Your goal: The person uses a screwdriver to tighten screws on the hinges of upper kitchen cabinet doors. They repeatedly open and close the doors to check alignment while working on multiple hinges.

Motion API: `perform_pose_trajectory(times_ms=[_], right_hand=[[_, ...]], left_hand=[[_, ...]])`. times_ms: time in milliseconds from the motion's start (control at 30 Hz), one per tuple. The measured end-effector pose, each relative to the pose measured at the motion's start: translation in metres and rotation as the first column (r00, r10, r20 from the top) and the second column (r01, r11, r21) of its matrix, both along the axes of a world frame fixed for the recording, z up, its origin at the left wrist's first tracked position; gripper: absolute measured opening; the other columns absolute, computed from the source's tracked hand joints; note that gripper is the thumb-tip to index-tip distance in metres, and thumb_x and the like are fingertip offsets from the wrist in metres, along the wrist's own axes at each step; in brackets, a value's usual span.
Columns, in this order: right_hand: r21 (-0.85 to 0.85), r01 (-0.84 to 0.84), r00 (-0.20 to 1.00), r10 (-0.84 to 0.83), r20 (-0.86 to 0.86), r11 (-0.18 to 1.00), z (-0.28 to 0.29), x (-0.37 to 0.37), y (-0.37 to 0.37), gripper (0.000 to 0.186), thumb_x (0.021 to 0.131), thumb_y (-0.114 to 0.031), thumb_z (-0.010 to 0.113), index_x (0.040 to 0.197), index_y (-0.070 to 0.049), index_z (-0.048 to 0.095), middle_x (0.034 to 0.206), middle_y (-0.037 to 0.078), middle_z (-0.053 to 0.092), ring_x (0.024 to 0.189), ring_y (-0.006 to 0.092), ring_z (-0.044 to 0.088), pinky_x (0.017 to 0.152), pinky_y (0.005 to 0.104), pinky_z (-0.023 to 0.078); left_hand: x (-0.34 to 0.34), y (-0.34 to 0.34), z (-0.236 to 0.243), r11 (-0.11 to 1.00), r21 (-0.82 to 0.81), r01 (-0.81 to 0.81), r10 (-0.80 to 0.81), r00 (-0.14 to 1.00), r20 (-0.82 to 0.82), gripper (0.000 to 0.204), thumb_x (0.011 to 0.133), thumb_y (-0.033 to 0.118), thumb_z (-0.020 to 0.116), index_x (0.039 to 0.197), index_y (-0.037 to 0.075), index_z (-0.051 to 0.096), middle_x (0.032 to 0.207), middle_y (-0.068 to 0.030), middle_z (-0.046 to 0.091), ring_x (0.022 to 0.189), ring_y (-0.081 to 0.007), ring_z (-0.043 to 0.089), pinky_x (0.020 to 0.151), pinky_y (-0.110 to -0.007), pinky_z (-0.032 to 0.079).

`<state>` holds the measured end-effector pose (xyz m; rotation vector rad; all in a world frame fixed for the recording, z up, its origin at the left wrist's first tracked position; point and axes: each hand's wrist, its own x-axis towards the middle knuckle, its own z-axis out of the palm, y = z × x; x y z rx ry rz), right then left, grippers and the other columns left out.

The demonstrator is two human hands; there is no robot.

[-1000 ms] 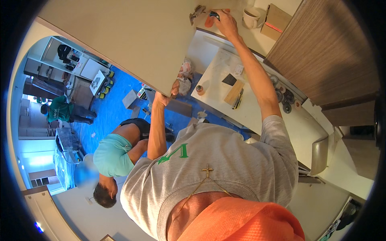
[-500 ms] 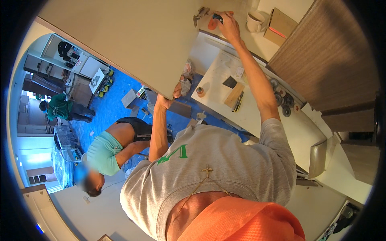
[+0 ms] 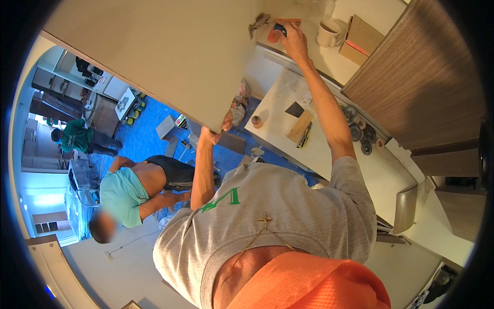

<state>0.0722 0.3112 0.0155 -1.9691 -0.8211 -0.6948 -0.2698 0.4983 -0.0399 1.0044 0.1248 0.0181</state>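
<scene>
A wide cream cabinet door [image 3: 154,56] swings open in front of me. My left hand [image 3: 212,135] is closed around its lower corner. My right hand [image 3: 294,41] grips a dark-handled screwdriver [image 3: 280,29], whose shaft points at a metal hinge [image 3: 259,22] beside the door's edge. Whether the tip sits in a screw is too small to tell. Just behind the screwdriver, on the cabinet shelf [image 3: 321,51], lies an orange item [image 3: 273,37], partly hidden by my fingers.
A mug [image 3: 328,34] and an open cardboard box [image 3: 362,40] stand on the shelf. Below, a white worktop [image 3: 319,139] bears a small jar [image 3: 256,120], a wood piece [image 3: 299,124] and several discs [image 3: 366,135]. Left, a co-worker in turquoise [image 3: 121,193] is close; another in green [image 3: 76,136] is farther off.
The co-worker in turquoise has shifted left and turned, with an arm now bent behind the back. My hands keep their grips on the door and screwdriver; the view has tilted slightly.
</scene>
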Motion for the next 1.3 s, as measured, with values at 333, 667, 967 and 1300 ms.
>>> perform_pose_trajectory(times_ms=[333,667,967,1300], right_hand=[[0.464,-0.290,0.390,0.546,-0.741,0.837,0.024,0.023,-0.008,0.040,0.092,-0.035,0.075,0.117,-0.004,0.069,0.079,0.003,0.064,0.068,0.0136,0.058,0.058,0.0277,0.045],[-0.006,-0.308,0.885,0.284,-0.370,0.951,0.021,0.040,0.000,0.043,0.093,-0.031,0.072,0.126,-0.005,0.064,0.097,0.008,0.068,0.076,0.0198,0.064,0.067,0.0328,0.052],[-0.145,-0.012,0.996,0.024,0.083,0.989,0.010,0.015,-0.002,0.034,0.089,-0.018,0.068,0.121,-0.007,0.063,0.114,0.012,0.068,0.108,0.0283,0.065,0.091,0.0382,0.052],[0.616,-0.081,0.846,0.381,-0.374,0.784,-0.024,0.042,0.027,0.032,0.101,-0.029,0.063,0.116,-0.002,0.055,0.094,0.007,0.068,0.080,0.0135,0.064,0.069,0.0279,0.049]], left_hand=[[0.001,-0.007,0.007,0.997,-0.062,-0.038,0.036,0.999,-0.021,0.053,0.100,0.039,0.053,0.124,-0.008,0.056,0.069,-0.0014,0.044,0.053,-0.0115,0.040,0.047,-0.025,0.033],[0.002,-0.004,0.006,0.996,-0.064,-0.062,0.058,0.997,-0.053,0.051,0.100,0.040,0.053,0.121,-0.007,0.057,0.068,-0.0011,0.045,0.053,-0.0105,0.040,0.046,-0.024,0.033],[0.003,-0.001,0.005,0.998,-0.035,-0.048,0.047,0.998,-0.028,0.053,0.100,0.038,0.055,0.124,-0.009,0.056,0.067,0.0010,0.041,0.051,-0.0098,0.038,0.046,-0.024,0.032],[0.000,-0.001,0.010,0.999,-0.019,-0.047,0.047,0.998,-0.032,0.052,0.099,0.039,0.056,0.122,-0.008,0.059,0.067,0.0009,0.042,0.053,-0.0106,0.040,0.046,-0.024,0.033]])
